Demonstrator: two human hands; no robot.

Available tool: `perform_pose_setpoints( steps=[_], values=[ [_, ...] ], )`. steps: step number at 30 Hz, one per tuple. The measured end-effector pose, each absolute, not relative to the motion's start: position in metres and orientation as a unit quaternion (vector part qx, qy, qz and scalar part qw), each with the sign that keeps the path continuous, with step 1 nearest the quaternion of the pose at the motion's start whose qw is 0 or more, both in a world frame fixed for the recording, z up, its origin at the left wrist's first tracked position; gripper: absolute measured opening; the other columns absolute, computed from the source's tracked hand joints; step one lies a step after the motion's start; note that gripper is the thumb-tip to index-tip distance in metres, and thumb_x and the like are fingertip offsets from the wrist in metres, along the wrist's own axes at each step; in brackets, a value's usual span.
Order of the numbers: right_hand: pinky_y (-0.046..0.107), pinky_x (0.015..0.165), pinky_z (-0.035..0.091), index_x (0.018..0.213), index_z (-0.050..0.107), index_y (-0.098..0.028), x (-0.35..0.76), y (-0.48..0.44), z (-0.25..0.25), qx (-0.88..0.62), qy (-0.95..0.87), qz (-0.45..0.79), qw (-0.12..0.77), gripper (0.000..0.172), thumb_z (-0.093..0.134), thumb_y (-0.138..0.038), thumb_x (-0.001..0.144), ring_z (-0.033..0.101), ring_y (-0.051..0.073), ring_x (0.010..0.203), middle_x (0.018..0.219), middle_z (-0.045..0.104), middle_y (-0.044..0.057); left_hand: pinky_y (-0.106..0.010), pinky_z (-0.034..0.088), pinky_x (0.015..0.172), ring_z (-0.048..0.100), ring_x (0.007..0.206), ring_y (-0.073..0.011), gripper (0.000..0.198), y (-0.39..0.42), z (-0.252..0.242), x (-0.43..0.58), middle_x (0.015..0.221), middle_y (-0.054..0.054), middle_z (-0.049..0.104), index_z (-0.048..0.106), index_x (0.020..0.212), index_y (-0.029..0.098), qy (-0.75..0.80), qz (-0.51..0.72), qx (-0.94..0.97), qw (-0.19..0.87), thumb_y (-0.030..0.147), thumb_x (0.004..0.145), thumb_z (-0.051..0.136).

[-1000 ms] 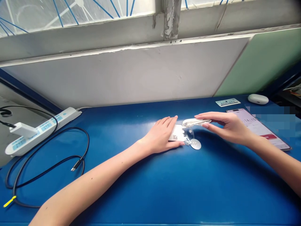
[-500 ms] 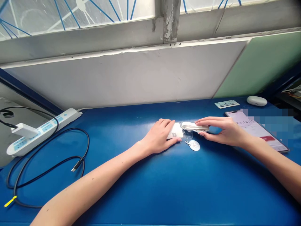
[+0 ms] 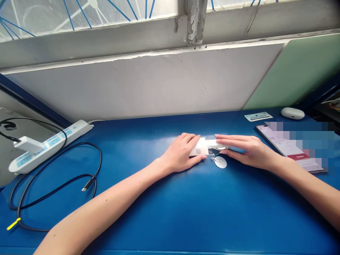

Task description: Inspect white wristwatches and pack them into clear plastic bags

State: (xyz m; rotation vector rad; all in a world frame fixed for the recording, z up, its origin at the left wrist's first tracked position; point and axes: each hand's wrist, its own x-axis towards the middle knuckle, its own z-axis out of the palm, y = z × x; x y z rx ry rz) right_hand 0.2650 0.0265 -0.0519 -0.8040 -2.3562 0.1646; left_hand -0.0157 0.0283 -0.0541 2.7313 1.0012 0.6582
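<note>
My left hand (image 3: 179, 152) lies over a small white packet (image 3: 201, 144) with a square printed code, its thumb along the near edge and its fingers over the far edge. My right hand (image 3: 251, 148) pinches a flat white bundle (image 3: 213, 143), thumb below and fingers on top. The bundle's left end meets the packet's right end, and clear plastic shows around them. What exactly the bundle is, I cannot make out. An oval silver tag (image 3: 220, 162) on a short bead chain lies just in front of it on the blue table (image 3: 170, 212).
At the left are a white power strip (image 3: 57, 141) with a charger (image 3: 29, 144) and a looped black cable (image 3: 57, 191). A phone (image 3: 292, 148) lies at the right, with a printed card (image 3: 258, 116) and a white earbud case (image 3: 292, 113) behind it.
My right hand has moved left and flattened, bringing the white bundle up against the packet. My left hand stays on the packet. The view has shifted slightly.
</note>
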Motion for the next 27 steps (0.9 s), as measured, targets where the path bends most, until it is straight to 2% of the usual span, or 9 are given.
perform_pose_setpoints(
  steps=[5, 10, 13, 18, 23, 27],
  values=[
    [0.037, 0.096, 0.059, 0.123, 0.070, -0.024, 0.257, 0.025, -0.061, -0.301, -0.905, 0.059, 0.296, 0.032, 0.062, -0.021, 0.092, 0.071, 0.026, 0.110, 0.126, 0.071, 0.008, -0.050, 0.048, 0.101, 0.055, 0.119, -0.0325, 0.056, 0.028, -0.055, -0.015, 0.130, -0.019, 0.060, 0.051, 0.134, 0.012, 0.334, 0.223, 0.912, 0.079, 0.051, 0.094, 0.057],
    [0.040, 0.097, 0.057, 0.120, 0.071, -0.024, 0.253, 0.026, -0.064, -0.306, -0.907, 0.034, 0.288, 0.029, 0.059, -0.021, 0.094, 0.070, 0.026, 0.111, 0.124, 0.072, 0.008, -0.047, 0.047, 0.102, 0.054, 0.120, -0.0323, 0.057, 0.028, -0.054, -0.014, 0.131, -0.019, 0.059, 0.052, 0.132, 0.009, 0.337, 0.216, 0.913, 0.073, 0.051, 0.094, 0.057],
    [0.041, 0.091, 0.058, 0.117, 0.072, -0.027, 0.258, 0.027, -0.059, -0.321, -0.908, 0.013, 0.271, 0.027, 0.060, -0.024, 0.094, 0.071, 0.027, 0.107, 0.124, 0.072, 0.008, -0.047, 0.046, 0.103, 0.054, 0.121, -0.0326, 0.056, 0.028, -0.054, -0.013, 0.131, -0.019, 0.060, 0.053, 0.131, 0.009, 0.341, 0.211, 0.913, 0.073, 0.051, 0.095, 0.056],
    [0.037, 0.078, 0.058, 0.108, 0.075, -0.026, 0.264, 0.030, -0.052, -0.316, -0.915, 0.007, 0.249, 0.021, 0.059, -0.024, 0.095, 0.073, 0.024, 0.090, 0.110, 0.076, 0.007, -0.048, 0.046, 0.103, 0.054, 0.121, -0.0327, 0.054, 0.027, -0.052, -0.012, 0.131, -0.018, 0.060, 0.052, 0.131, 0.011, 0.345, 0.207, 0.912, 0.076, 0.051, 0.094, 0.057],
    [0.040, 0.089, 0.057, 0.119, 0.071, -0.027, 0.256, 0.025, -0.055, -0.303, -0.920, 0.030, 0.248, 0.032, 0.053, -0.016, 0.095, 0.069, 0.025, 0.105, 0.118, 0.073, 0.008, -0.048, 0.047, 0.103, 0.054, 0.121, -0.0329, 0.055, 0.027, -0.052, -0.013, 0.130, -0.020, 0.060, 0.053, 0.130, 0.009, 0.344, 0.211, 0.912, 0.079, 0.051, 0.094, 0.056],
    [0.045, 0.094, 0.056, 0.132, 0.063, -0.027, 0.251, 0.019, -0.053, -0.297, -0.928, 0.037, 0.221, 0.041, 0.049, -0.014, 0.095, 0.064, 0.027, 0.115, 0.127, 0.069, 0.010, -0.048, 0.046, 0.102, 0.054, 0.121, -0.0325, 0.053, 0.027, -0.052, -0.013, 0.130, -0.019, 0.060, 0.053, 0.131, 0.012, 0.344, 0.208, 0.912, 0.084, 0.051, 0.094, 0.057]
  ],
)
